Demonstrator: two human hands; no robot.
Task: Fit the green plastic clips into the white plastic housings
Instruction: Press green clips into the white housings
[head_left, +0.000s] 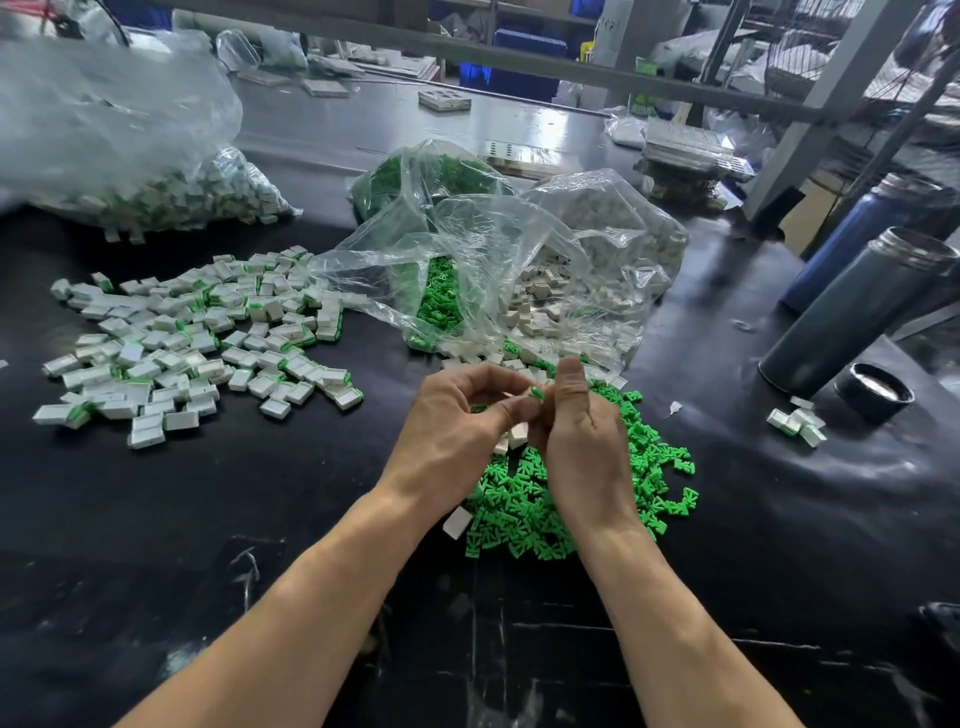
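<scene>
Both hands (519, 415) pinch housing (531, 392) (green clip (538, 395) end rightward).

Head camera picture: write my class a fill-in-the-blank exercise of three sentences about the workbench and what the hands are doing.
1. The loose clips under the hands are coloured ____.
2. The pile of finished pieces lies on the person's ____ side.
3. The left hand and right hand pinch a small part between them above the ____ table.

Missing words: green; left; black

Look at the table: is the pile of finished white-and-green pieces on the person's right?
No, the finished pile lies to the left of both hands, while loose green clips lie under and right of them.
</scene>
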